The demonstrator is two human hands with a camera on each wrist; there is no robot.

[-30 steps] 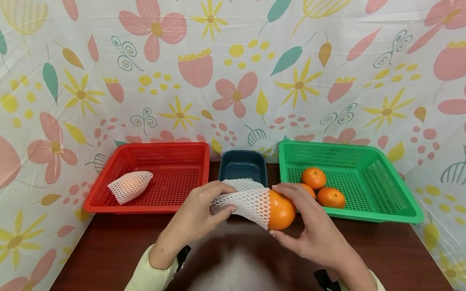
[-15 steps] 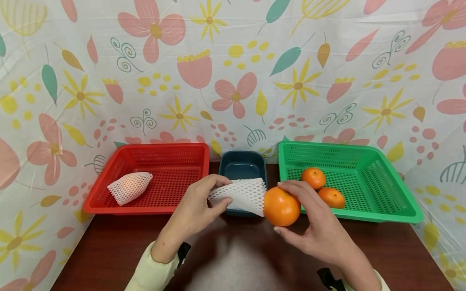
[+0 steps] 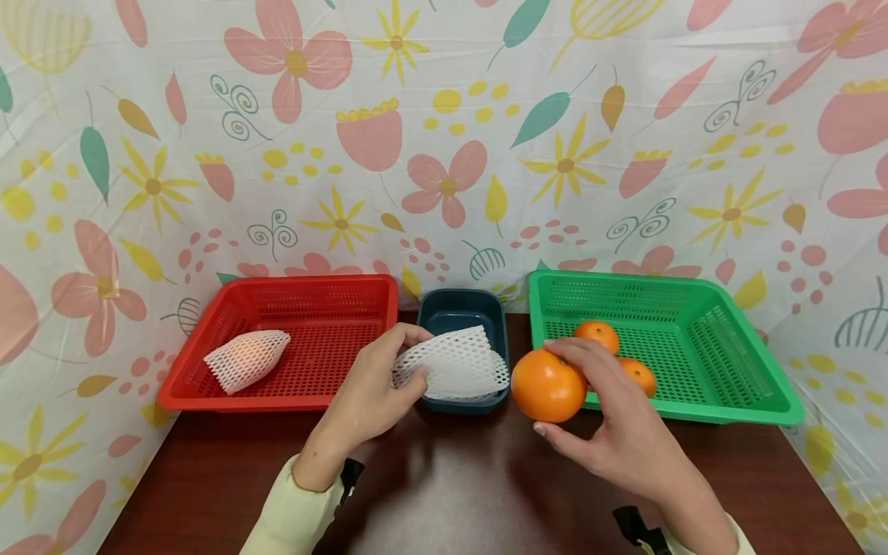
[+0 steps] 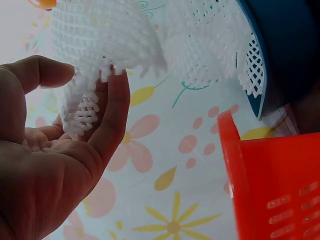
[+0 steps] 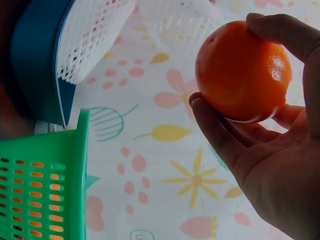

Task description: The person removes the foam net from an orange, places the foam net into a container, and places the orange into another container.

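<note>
A white fabric backdrop [image 3: 444, 162] printed with pink flowers, yellow blossoms, teal leaves and small curling sprigs fills the upper part of the head view and runs down its left and right edges, with faint creases near the top. Along the bottom stretches a dark reddish-brown, smooth-surfaced table [image 3: 208, 478], a pale reflection of light [image 3: 444, 501] glowing at lower centre.

Head view, above and before the blue tray [image 3: 461, 303], facing forward and down, closer wrist views facing the floral cloth [image 3: 444, 85] behind it, sharing its rim.
</note>
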